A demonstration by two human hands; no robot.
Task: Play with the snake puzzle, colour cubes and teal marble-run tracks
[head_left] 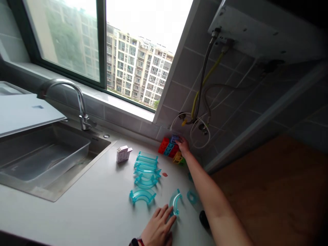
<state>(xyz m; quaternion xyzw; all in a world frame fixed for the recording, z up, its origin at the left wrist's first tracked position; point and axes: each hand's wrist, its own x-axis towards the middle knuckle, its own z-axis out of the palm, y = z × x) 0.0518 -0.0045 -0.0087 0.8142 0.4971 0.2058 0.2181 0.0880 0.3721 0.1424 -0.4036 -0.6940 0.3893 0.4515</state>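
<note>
My right hand (pixel 182 146) reaches to the back of the counter, its fingers closed on a small purple-blue block (pixel 174 138). That block sits at the upper end of a cluster of toy blocks by the wall: red blocks (pixel 163 145), a light-blue block (pixel 168 149) and a yellow block (pixel 177 157). My left hand (pixel 159 223) rests near the front with fingers outstretched, fingertips at a curved clear-turquoise track piece (pixel 175 202). Left of it, several similar track pieces (pixel 142 195) lie in a column, curved ones nearer me and straight ones (pixel 146 158) farther back.
A small pale box (pixel 123 153) stands left of the track pieces. Farther left is a sink (pixel 98 145) with a chrome faucet (pixel 81 99) and a white board (pixel 25 111) across it. Hoses (pixel 205 82) hang at the right wall. A black object (pixel 204 219) lies beside my right forearm.
</note>
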